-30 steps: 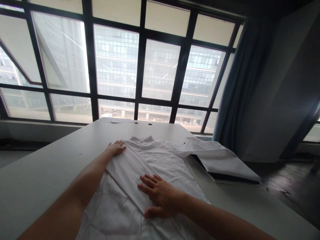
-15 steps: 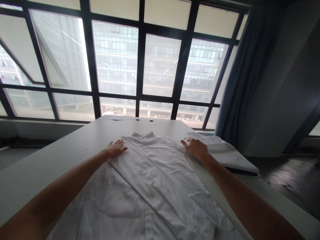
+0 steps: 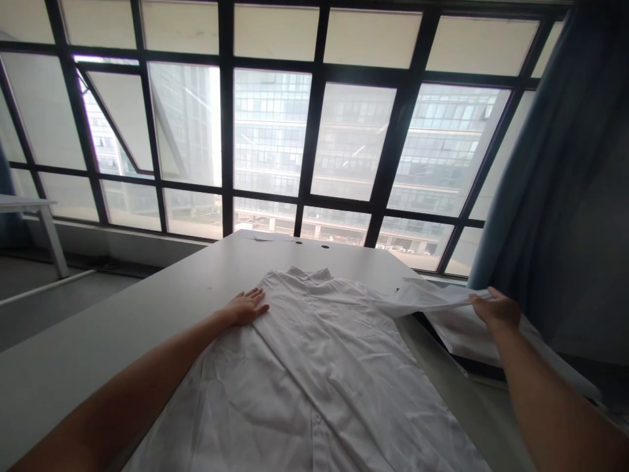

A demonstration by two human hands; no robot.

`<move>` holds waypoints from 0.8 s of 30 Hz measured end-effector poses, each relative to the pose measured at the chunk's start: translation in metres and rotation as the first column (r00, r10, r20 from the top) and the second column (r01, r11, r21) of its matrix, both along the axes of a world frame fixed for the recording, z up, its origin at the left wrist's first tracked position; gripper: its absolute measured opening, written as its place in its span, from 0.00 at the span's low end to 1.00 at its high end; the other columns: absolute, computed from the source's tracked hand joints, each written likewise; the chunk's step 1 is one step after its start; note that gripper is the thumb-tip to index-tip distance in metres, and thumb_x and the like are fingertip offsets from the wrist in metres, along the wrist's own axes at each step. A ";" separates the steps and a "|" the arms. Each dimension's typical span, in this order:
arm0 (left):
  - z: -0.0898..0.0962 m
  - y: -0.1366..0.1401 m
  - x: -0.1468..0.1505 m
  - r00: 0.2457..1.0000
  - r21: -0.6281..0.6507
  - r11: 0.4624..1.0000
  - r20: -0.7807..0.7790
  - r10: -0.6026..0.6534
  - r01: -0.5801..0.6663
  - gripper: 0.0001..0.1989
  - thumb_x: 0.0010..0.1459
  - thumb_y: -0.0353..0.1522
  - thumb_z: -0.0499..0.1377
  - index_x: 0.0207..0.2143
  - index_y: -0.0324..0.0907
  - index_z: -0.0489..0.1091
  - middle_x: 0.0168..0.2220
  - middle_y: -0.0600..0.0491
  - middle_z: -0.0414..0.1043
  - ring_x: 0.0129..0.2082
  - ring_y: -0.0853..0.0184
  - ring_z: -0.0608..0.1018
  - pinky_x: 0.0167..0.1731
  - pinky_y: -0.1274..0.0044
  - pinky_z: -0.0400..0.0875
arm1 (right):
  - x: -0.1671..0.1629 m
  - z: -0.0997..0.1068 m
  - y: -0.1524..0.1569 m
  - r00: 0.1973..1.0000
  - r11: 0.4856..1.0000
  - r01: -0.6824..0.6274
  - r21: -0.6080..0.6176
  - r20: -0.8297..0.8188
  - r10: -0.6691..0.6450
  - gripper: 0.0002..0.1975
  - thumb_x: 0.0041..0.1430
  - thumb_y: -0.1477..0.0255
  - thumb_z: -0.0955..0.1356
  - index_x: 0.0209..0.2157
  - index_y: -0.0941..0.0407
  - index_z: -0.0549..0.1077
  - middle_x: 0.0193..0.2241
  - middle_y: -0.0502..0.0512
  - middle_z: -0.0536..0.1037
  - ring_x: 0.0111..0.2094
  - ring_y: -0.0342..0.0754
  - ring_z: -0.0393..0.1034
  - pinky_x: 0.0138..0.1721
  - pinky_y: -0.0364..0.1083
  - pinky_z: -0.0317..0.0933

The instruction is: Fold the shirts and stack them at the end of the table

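Observation:
A white button-up shirt (image 3: 314, 347) lies spread on the white table, its collar towards the window and its button placket running towards me. My left hand (image 3: 247, 307) rests flat on the shirt's left shoulder area, fingers stretched out. Out to the right, my right hand (image 3: 497, 309) pinches the end of the shirt's right sleeve (image 3: 427, 299). That sleeve is pulled out sideways, lifted off the table. The lower end of the shirt runs out of view at the bottom.
The white table (image 3: 162, 295) reaches to the window (image 3: 272, 131), with two dark round holes near its far end. More white cloth (image 3: 464, 331) with a dark edge lies beneath the lifted sleeve. A blue curtain (image 3: 525, 177) hangs at the right; another table (image 3: 29, 203) stands far left.
My right hand has moved outward to the right, drawing the sleeve out from beside the shirt. My left hand stays on the shirt. The view has turned a little to the left.

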State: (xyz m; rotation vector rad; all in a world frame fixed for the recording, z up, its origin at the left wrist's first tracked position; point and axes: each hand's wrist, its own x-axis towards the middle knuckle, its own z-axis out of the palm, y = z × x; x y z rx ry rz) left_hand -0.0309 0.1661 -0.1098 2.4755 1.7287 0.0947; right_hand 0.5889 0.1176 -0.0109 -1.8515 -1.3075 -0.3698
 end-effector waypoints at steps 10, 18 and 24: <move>0.014 -0.024 0.001 0.896 0.085 0.994 0.444 0.021 -0.065 0.37 0.67 0.51 0.32 0.61 0.39 0.64 0.60 0.44 0.68 0.61 0.58 0.68 0.62 0.65 0.55 | -0.236 -0.013 -0.076 0.424 0.636 -0.713 -0.294 0.542 0.726 0.28 0.64 0.69 0.63 0.64 0.61 0.62 0.62 0.65 0.63 0.60 0.58 0.60 0.60 0.56 0.55; 0.042 -0.099 0.007 0.544 -0.437 0.886 0.787 0.291 0.157 0.51 0.53 0.67 0.41 0.66 0.42 0.55 0.57 0.40 0.70 0.51 0.53 0.76 0.42 0.70 0.72 | -0.275 -0.068 -0.109 0.211 0.430 -0.717 -0.549 0.417 0.884 0.23 0.62 0.76 0.60 0.58 0.62 0.69 0.63 0.63 0.60 0.57 0.57 0.64 0.56 0.56 0.59; 0.051 -0.123 0.015 0.715 -0.431 0.892 0.666 0.214 0.134 0.46 0.42 0.45 0.70 0.62 0.39 0.63 0.61 0.39 0.65 0.57 0.53 0.71 0.51 0.72 0.69 | -0.263 -0.072 -0.101 0.261 0.459 -0.736 -0.499 0.416 0.871 0.20 0.63 0.74 0.61 0.56 0.60 0.69 0.62 0.63 0.62 0.56 0.57 0.63 0.56 0.55 0.58</move>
